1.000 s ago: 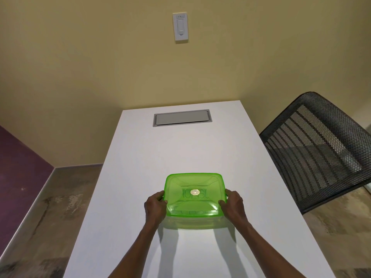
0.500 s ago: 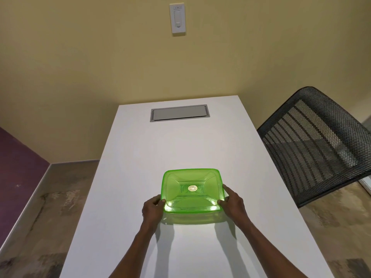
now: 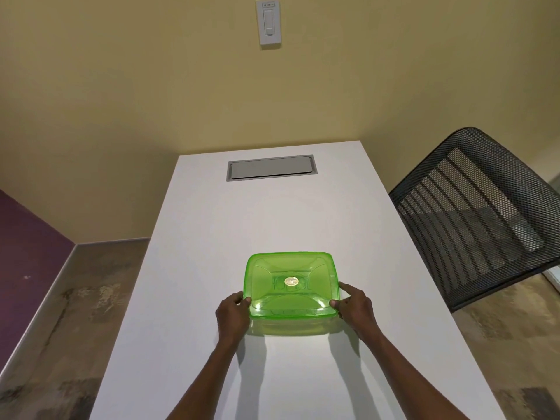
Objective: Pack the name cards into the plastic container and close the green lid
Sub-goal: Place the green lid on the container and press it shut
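Head view: green lid (image 3: 291, 283) sits on the plastic container (image 3: 292, 324), which rests on the white counter (image 3: 272, 213) near its middle, close to us. We have the left hand (image 3: 232, 316) on the lid's 8 o'clock corner and the right hand (image 3: 355, 304) at the 4 o'clock corner, fingers curled over the rim and thumbs on top. Both hands are partly closed, touching the lid edge and not wrapped around anything. We read that symmetric hold as bracing the box so pressure seats the rim evenly and it can't slide. The lid looks level, probably seated or nearly so. Name cards aren't clearly visible; faint shapes show through the green plastic, but we can't tell what they are. Mesh chair (image 3: 472, 213) stands at 2 o'clock off the counter, cable hatch (image 3: 271, 167) at 12 o'clock, both well apart from the work.
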`<state>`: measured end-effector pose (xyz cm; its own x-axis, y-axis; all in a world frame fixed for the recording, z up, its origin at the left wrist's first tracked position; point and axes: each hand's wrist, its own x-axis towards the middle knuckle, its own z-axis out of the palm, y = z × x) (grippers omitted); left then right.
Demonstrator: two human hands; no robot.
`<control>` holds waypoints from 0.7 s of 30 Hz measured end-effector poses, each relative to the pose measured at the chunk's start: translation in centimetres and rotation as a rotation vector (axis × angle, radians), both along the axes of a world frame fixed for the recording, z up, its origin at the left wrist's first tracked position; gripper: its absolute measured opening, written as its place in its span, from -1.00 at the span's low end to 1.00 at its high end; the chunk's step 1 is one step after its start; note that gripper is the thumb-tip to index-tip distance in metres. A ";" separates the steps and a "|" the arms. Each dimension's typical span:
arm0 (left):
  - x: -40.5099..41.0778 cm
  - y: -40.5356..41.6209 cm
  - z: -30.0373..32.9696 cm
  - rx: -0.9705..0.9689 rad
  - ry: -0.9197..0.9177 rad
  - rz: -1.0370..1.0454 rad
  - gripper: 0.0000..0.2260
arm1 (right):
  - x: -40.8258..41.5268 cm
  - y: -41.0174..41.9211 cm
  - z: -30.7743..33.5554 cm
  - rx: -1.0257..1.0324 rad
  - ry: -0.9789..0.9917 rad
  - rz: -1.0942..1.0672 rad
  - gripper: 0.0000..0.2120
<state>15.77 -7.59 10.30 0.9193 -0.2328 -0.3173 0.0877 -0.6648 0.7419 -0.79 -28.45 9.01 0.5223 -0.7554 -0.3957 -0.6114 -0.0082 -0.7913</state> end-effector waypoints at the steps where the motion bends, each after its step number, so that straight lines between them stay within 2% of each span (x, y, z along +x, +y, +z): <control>1: -0.3 -0.4 0.2 0.040 -0.070 -0.032 -0.74 | 0.1 0.0 -0.2 0.004 0.006 0.001 -0.44; 4: -1.1 -1.5 0.7 0.074 -0.315 -0.222 -0.59 | 0.1 -0.3 -0.6 0.013 0.031 -0.006 -0.46; 7: -2.2 -2.9 0.8 -0.034 -0.387 -0.410 -0.51 | 0.1 -0.6 -0.6 0.036 0.052 0.006 -0.48; 8: -2.5 -3.6 0.8 -0.024 -0.400 -0.479 -0.52 | 0.1 -0.7 -0.6 0.043 0.055 0.013 -0.49; 10: -2.9 -5.5 0.5 0.131 -0.451 -0.589 -0.49 | 0.1 -0.9 -0.4 0.052 0.073 0.023 -0.51; 13: -3.3 -8.2 0.7 0.408 -0.306 -0.683 -0.29 | 0.3 -1.7 -0.5 0.084 0.111 0.043 -0.54; 15: -3.3 -9.3 0.6 0.536 -0.258 -0.747 -0.21 | 0.8 -2.5 -0.4 0.092 0.157 0.090 -0.68; 16: -3.4 -9.7 0.5 0.577 -0.263 -0.769 -0.20 | 1.1 -3.0 -0.2 0.100 0.163 0.094 -0.78; 17: -3.4 -9.9 0.3 0.602 -0.261 -0.779 -0.20 | 1.5 -3.4 -0.1 0.106 0.155 0.086 -0.79; 19: -3.5 -10.2 0.2 0.622 -0.249 -0.783 -0.19 | 2.5 -4.2 0.2 0.096 0.118 0.040 -0.68; 21: -3.5 -10.2 0.1 0.632 -0.244 -0.785 -0.20 | 3.7 -5.0 0.3 0.073 0.045 -0.006 -0.68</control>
